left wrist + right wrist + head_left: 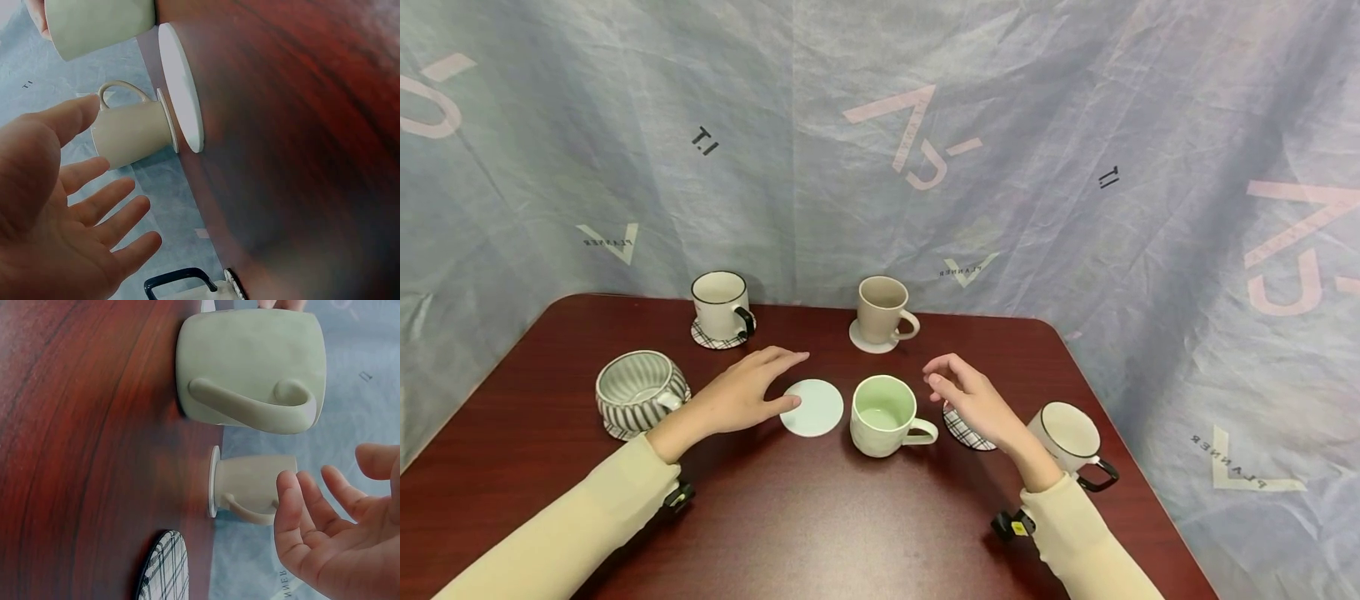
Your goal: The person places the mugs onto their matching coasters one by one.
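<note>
"Across the head view, where do we find the green mug (880, 425)?"

"At the hub of our clock, upright and apparently on the bare table (820, 533). We judge its flat base carries it, so it needs no hold. Just beside it at nine o'clock lies the pale coaster (812, 408), flat, with nothing standing on it."

"And each grip?"

"We see the left grip (737, 396) past that coaster at nine o'clock, released, fingers extended. The right grip (973, 400), between two and three, has bent fingers and holds nothing either."

"Why do the other mugs sit farther out?"

"Probably to leave the middle free for both arms. The taupe mug (882, 312) is at twelve, the black-rimmed mug (718, 308) at ten, the ribbed mug (636, 396) at nine. We guess their coasters spare the surface. At three, a plaid coaster (966, 432) shows only partly."

"What does the left wrist view add?"

"We have the green mug at eleven o'clock and the left grip at eight, spread and loose, with air between them. Nothing seems to weigh on it."

"And the right wrist view?"

"The mug is at one o'clock, its handle (244, 407) facing us, perhaps to suit this side. At four, the right grip curls loosely, slack and touching nothing."
</note>
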Motion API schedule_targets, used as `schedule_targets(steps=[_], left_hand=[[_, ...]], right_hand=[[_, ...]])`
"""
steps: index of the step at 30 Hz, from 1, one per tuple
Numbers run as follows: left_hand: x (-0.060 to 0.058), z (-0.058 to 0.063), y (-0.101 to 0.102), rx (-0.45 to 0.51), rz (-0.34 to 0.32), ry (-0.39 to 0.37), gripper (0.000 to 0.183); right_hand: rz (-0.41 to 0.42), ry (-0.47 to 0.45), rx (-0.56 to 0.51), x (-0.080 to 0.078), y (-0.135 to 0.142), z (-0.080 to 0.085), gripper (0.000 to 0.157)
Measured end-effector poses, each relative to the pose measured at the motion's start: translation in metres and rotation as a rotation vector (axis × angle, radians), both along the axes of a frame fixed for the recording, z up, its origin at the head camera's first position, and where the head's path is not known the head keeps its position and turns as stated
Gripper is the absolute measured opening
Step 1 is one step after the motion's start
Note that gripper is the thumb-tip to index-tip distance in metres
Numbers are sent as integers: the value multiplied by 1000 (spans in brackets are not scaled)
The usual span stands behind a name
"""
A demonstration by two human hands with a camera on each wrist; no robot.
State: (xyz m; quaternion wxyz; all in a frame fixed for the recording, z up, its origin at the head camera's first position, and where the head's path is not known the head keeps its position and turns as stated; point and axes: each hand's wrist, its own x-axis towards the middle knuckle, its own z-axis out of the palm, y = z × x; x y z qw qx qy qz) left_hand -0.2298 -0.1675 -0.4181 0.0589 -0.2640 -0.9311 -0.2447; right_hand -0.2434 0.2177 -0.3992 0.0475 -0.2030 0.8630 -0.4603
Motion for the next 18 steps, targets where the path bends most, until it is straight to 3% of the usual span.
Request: schedule_targets(steps=[18], left_hand=[[4,-8,-6,-14,-41,-8,63]], right_hand=[[5,16,40,7,3,-1,22]])
